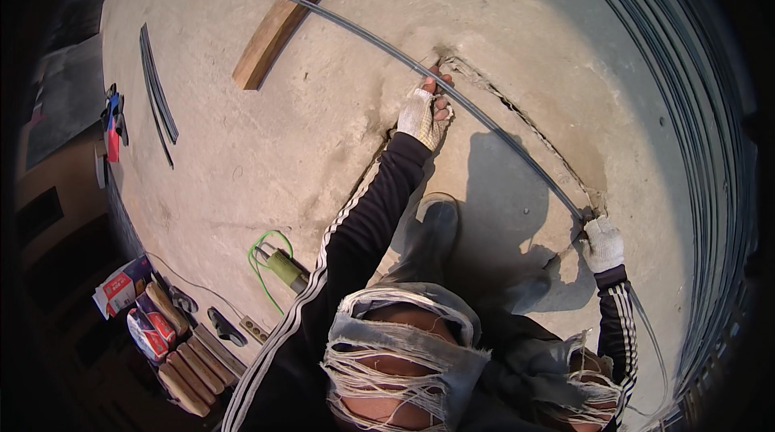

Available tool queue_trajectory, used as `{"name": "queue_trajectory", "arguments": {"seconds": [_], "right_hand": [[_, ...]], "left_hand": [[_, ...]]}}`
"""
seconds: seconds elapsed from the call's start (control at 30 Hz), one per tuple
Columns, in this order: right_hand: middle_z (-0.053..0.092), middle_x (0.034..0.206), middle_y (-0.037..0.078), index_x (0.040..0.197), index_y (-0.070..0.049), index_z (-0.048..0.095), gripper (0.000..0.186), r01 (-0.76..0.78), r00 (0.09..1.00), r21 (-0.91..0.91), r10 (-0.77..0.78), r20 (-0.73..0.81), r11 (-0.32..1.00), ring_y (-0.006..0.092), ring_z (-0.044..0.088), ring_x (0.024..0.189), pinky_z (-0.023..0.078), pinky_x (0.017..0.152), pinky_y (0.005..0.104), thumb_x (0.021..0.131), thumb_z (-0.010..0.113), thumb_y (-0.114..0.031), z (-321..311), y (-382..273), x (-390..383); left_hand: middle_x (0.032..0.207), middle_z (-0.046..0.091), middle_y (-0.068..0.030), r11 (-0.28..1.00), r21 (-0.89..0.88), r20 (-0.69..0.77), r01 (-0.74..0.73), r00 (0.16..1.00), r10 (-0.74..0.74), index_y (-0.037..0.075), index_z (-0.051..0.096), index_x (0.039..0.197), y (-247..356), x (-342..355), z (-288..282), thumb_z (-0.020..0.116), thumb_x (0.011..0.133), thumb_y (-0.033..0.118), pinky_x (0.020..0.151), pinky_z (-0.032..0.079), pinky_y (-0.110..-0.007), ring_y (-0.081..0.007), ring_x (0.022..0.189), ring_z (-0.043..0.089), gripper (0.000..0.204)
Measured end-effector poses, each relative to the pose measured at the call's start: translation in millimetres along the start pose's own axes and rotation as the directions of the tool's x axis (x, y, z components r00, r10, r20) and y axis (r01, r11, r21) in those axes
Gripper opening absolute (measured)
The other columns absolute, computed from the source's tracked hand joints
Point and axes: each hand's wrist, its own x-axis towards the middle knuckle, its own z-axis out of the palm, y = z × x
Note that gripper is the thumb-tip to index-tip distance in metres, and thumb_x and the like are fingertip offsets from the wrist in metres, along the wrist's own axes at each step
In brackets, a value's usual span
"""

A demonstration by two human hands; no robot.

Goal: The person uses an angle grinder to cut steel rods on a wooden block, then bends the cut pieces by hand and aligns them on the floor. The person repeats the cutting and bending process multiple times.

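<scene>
A small bundle of long, thin grey metal rods (pixel 371 48) slants across the concrete from far left to near right. My left hand (pixel 425 113), in a white work glove with bare fingertips, is closed around the bundle near its middle. At the right, my gloved right hand (pixel 602 244) grips the rods near their close end; its fingers are partly hidden. Toward their far end the rods lie across a wooden block (pixel 278 32). Beneath and beside them, a crack (pixel 525 113) runs through the floor between my hands.
Many long rods (pixel 678 93) curve along the right side. Several short rods (pixel 153 89) lie at the left. A green power tool (pixel 284 269) with a green cord rests left of my knee. Wood pieces (pixel 194 367), a power strip (pixel 253 329) and a box (pixel 121 291) sit at lower left.
</scene>
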Motion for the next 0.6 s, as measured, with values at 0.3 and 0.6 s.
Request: {"name": "queue_trajectory", "arguments": {"seconds": [0.3, 0.6], "right_hand": [[0.063, 0.092, 0.016, 0.097, -0.009, 0.064, 0.029, -0.01, 1.0, -0.027, 0.01, 0.004, 1.0, 0.0387, 0.065, 0.089, 0.053, 0.076, 0.0483, 0.07, 0.077, -0.01, -4, -4, 0], [0.063, 0.092, 0.017, 0.1, -0.006, 0.067, 0.031, 0.036, 0.999, -0.019, -0.036, -0.036, 0.999, 0.0388, 0.065, 0.088, 0.054, 0.076, 0.0478, 0.071, 0.076, -0.009, 0, 4, -3]], "left_hand": [[0.113, 0.064, -0.0116, 0.998, 0.022, -0.136, -0.056, 0.989, 0.058, 0.0, 0.048, 0.147, -3, 1, 20, 0.055, 0.109, 0.023, 0.072, 0.062, -0.029, -0.0184, 0.085, 0.066, 0.044], [0.111, 0.064, -0.0092, 0.989, 0.135, -0.173, -0.056, 0.982, 0.079, -0.001, 0.05, 0.146, -1, -3, 29, 0.063, 0.106, 0.022, 0.073, 0.061, -0.028, -0.0147, 0.082, 0.064, 0.048]]}}
